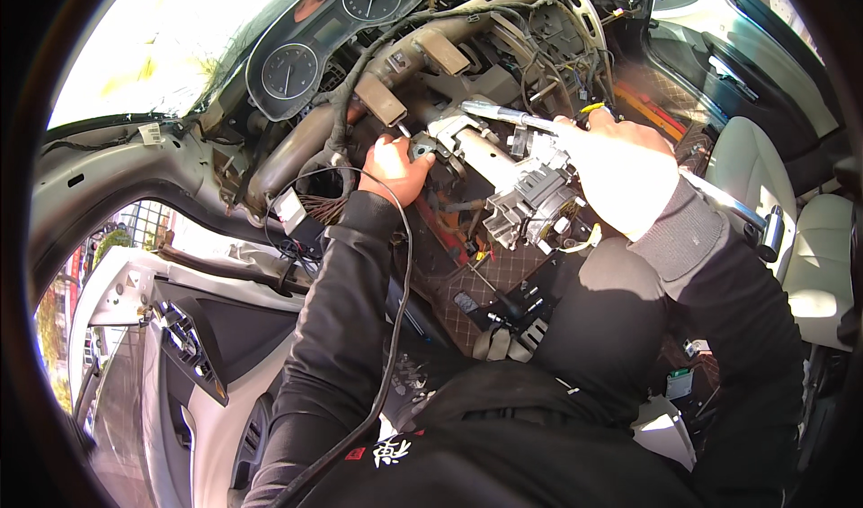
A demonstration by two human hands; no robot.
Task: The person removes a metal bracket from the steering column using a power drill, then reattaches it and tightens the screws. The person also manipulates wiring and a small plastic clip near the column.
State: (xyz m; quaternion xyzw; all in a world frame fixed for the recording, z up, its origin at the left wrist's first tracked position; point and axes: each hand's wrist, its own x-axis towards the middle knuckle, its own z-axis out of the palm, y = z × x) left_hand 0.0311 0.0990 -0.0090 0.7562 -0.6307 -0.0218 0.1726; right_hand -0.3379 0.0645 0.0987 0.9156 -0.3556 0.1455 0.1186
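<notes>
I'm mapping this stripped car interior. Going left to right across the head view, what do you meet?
Open door → instrument cluster → left hand → steering column → right hand → pale seat.

The wrench (503, 114) in the right hand (620, 171) is bright, polished metal. The steering column (490, 153) is dull grey metal, its switch housing (530, 204) matt grey plastic. The gauges (310, 45) have glossy glass faces. The floor mat (490, 279) is quilted brown leatherette. The far right seat (764, 166) is smooth cream leather.
</notes>
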